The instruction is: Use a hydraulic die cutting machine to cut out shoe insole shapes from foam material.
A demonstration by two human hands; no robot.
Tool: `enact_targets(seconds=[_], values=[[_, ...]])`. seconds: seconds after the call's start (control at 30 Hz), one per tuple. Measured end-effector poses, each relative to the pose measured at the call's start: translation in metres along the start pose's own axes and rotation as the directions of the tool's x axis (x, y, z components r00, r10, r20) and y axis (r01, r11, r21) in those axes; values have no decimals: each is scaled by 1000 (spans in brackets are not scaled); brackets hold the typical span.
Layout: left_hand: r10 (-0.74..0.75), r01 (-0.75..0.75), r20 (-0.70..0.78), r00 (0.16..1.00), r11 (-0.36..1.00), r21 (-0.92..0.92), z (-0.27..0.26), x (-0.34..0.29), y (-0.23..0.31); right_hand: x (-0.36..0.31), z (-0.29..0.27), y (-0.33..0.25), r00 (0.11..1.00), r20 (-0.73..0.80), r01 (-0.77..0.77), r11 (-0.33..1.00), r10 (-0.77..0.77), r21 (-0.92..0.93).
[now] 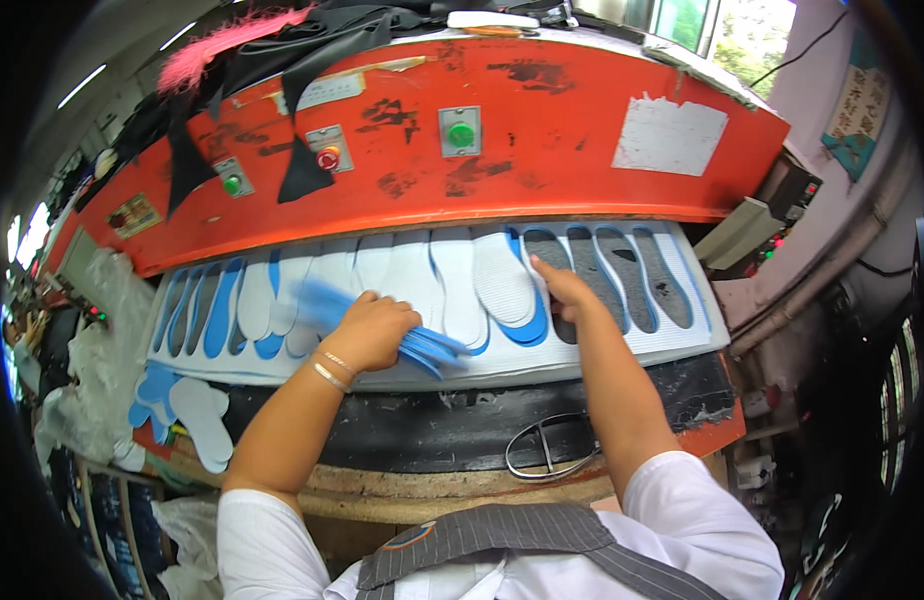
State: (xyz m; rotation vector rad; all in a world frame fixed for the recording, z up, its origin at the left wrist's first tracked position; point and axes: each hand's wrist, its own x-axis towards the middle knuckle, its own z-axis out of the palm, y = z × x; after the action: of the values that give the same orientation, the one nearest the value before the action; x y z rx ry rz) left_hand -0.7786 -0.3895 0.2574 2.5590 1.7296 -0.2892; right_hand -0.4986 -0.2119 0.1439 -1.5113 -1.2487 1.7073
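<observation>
My left hand (372, 328) is closed round a small stack of blue-and-white insoles (434, 350), held above the sheet and partly smeared by motion. My right hand (570, 292) is over the right part of the sheet, a finger stretched toward the edge of a cut white insole (504, 280); its fingers are apart and nothing shows in them. Beneath both hands lies a white foam sheet (704, 300) with a row of cut insole shapes. Dark grey sole-shaped openings (664, 285) show at its right end, and more at its left.
Beyond the sheet rises a red machine beam (572, 130) with green and red buttons. Loose insoles (202, 420) lie at the left front corner. A metal sole-shaped cutting die (550, 455) rests on the near black edge. Clear plastic bags (97, 370) hang on the left.
</observation>
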Motion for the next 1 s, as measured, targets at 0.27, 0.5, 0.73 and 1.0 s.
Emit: enact_targets(seconds=[0.27,0.5,0.73,1.0], values=[[547,-554,99,831,800,231,-5,122,28,-9,37,19,913,358,-1,878,-194,478],[551,-507,-304,777,834,218,11,82,1,-1,64,7,607,-393,576,723,-691,-382],[26,-163,-472,881,954,-252,1,-56,8,17,120,-29,854,-217,192,674,-473,-714],[-545,-425,-243,802,-236,-874,-64,-53,-19,38,108,-34,970,230,14,968,-73,249]])
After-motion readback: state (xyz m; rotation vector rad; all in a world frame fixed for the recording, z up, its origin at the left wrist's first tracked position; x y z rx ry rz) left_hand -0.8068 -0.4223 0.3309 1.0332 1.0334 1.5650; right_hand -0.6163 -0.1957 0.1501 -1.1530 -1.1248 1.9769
